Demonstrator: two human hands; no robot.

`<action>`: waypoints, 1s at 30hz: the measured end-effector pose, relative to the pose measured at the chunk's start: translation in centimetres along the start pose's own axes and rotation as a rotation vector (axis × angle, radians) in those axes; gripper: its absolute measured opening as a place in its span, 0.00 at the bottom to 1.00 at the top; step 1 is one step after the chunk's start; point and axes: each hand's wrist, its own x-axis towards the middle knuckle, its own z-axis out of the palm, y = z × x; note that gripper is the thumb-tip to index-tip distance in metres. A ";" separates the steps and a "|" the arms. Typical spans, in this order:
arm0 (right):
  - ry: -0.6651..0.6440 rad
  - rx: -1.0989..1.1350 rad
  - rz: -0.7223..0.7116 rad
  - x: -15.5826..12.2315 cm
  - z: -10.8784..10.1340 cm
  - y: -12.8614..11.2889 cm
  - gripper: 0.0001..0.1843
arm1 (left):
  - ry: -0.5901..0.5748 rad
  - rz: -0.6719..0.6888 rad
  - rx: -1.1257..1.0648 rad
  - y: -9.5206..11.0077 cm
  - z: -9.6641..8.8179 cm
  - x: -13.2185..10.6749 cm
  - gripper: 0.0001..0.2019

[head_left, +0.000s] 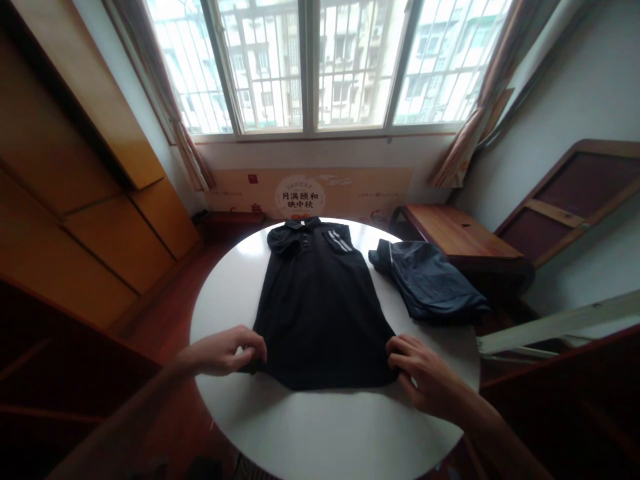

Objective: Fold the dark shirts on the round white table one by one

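Observation:
A black polo shirt (320, 313) lies flat on the round white table (320, 433), its collar at the far side and white stripes on one sleeve. My left hand (227, 351) grips the lower left corner of the shirt's hem. At the lower right corner, my right hand (425, 373) holds the hem between its fingers. Just beyond my right hand, a folded dark navy garment (425, 280) rests on the table beside the shirt. The shirt's underside is hidden.
A wooden bench (460, 230) stands behind the table on the right, near a dark panelled wooden frame (570, 200). Wooden cabinets (85, 200) line the left side. A white board (560, 330) juts in at the right. A barred window (320, 67) fills the far wall.

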 end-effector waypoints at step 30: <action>-0.203 0.192 -0.248 9.7 7.5 -6.6 0.34 | 0.662 -0.299 0.444 -17.0 -2.6 22.7 0.14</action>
